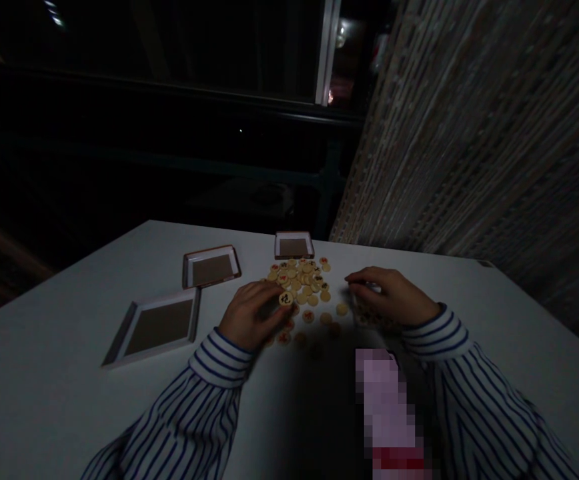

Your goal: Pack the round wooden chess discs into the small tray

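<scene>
Several round pale game pieces (303,280) with red or black marks lie in a loose heap on a white table (69,373). My left hand (250,315) rests at the heap's near left side, fingers curled, pinching one piece with a black mark (285,299). My right hand (392,295) lies to the right of the heap, fingers bent down over pieces beneath it; what it grips is hidden. Both arms wear blue-and-white striped sleeves.
Three shallow square trays with brown insides stand on the table: a large one (155,328) near left, a middle one (211,267), a small one (294,245) behind the heap. A brick wall (479,133) rises at right. The room beyond is dark.
</scene>
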The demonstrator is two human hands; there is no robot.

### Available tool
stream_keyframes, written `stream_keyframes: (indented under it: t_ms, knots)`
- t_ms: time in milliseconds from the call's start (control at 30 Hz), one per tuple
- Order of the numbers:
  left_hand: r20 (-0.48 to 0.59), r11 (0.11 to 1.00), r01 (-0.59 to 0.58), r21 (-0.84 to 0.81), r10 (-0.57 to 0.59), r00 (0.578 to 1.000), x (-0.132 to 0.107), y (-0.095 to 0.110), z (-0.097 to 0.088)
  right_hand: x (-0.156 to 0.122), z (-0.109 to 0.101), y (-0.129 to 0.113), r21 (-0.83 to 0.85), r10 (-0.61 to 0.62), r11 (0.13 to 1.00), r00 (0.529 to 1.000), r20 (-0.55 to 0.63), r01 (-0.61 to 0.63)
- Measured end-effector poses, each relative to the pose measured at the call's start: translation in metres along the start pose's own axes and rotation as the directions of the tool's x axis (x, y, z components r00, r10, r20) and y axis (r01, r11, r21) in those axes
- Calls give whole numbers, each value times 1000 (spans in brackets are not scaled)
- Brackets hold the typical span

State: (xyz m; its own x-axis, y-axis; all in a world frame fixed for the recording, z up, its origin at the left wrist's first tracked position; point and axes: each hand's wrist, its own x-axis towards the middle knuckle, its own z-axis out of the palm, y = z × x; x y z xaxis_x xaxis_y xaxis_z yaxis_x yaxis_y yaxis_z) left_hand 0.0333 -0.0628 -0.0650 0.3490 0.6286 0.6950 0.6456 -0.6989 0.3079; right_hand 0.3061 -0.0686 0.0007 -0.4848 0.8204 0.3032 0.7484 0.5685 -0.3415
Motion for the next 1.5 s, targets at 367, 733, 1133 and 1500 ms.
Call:
stream_keyframes:
  t_ms: [367, 733, 1133, 1500]
  knots:
    - [-6, 989, 100, -111, -101, 995, 2, 11, 9, -12, -28, 15, -20, 53, 998, 999, -7, -53]
    - [36, 963, 220, -154, -217, 976, 9, 18, 13, -19, -39, 15, -22, 47, 999, 999, 3, -47]
    - [61, 977, 96, -189, -85, 994, 48, 52, 26, -24, -50, 19, -9, 65, 998, 998, 7, -65]
    - [99, 958, 61, -279, -35, 994, 88, 81, 45, -25, -54, 20, 23, 74, 997, 997, -32, -73]
